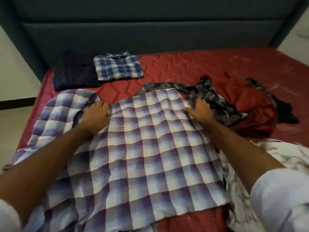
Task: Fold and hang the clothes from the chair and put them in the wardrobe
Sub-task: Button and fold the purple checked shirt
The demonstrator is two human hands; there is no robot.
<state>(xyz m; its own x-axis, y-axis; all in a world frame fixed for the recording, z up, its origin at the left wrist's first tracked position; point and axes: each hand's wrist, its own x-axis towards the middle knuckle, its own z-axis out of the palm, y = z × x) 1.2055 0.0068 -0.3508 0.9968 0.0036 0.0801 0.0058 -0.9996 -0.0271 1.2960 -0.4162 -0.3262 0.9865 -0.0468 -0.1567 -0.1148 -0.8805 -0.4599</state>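
Mattress [192, 64]: red quilted fabric, stitched zigzag channels, slight sheen, pale scuffing toward the far right.
Headboard [150, 30]: dark blue-grey upholstery, matt, padded in horizontal panels.
Spread checked shirt [142, 156]: thin woven cloth, lilac, blue and white check, matt, softly rippled.
Folded plaid shirt [118, 67]: woven cloth, blue and white, matt.
Folded dark garment [73, 74]: navy cloth, matt, weave not discernible.
Patterned grey garment [209, 94]: thin crumpled fabric.
Dark red garment [257, 121]: crumpled cloth.
White printed fabric [237, 190]: wrinkled.
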